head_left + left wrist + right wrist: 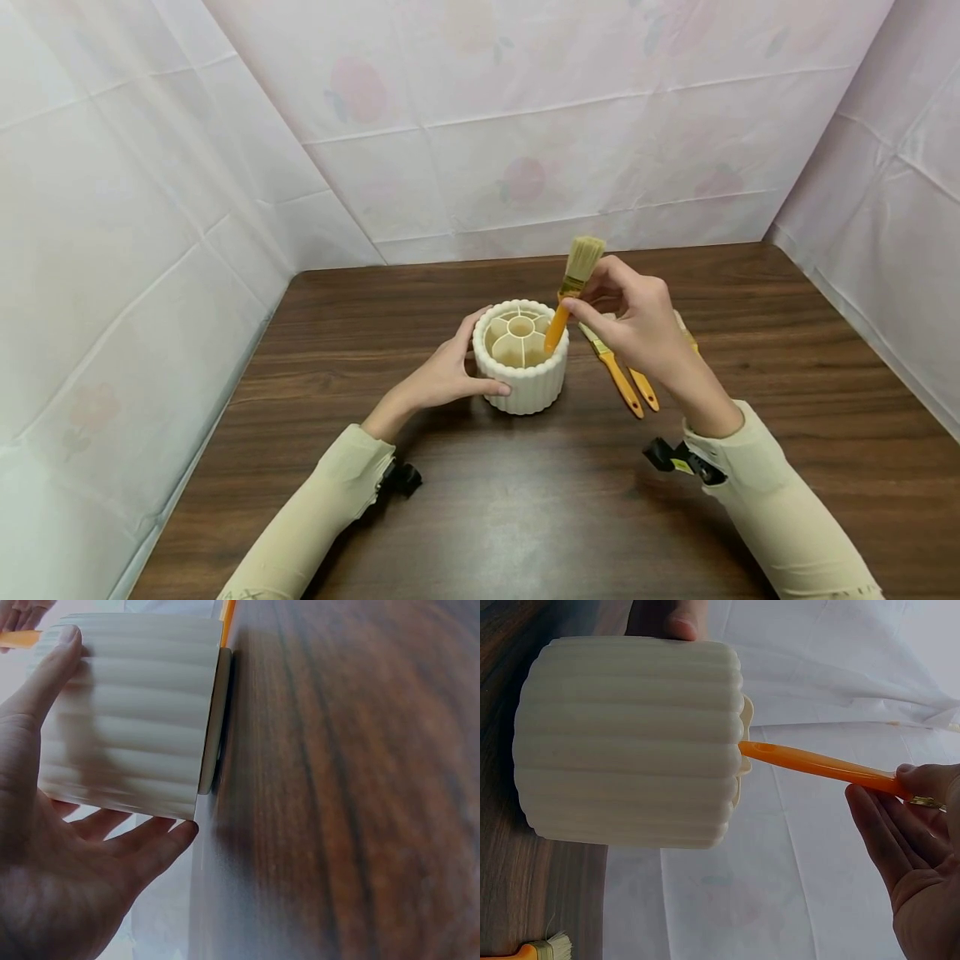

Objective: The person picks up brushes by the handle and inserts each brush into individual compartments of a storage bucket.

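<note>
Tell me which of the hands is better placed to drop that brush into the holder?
Probably the right hand: it already pinches the brush, handle tip at the holder's rim. The left hand steadies the holder's side.

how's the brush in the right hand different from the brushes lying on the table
The held brush stands nearly upright, bristles up, handle tip dipping into the ribbed holder; the two loose brushes lie flat on the table. The held brush is pinched by the right hand; the loose brushes lie untouched, partly hidden behind that hand. The left hand grips the holder. All have orange handles.
</note>
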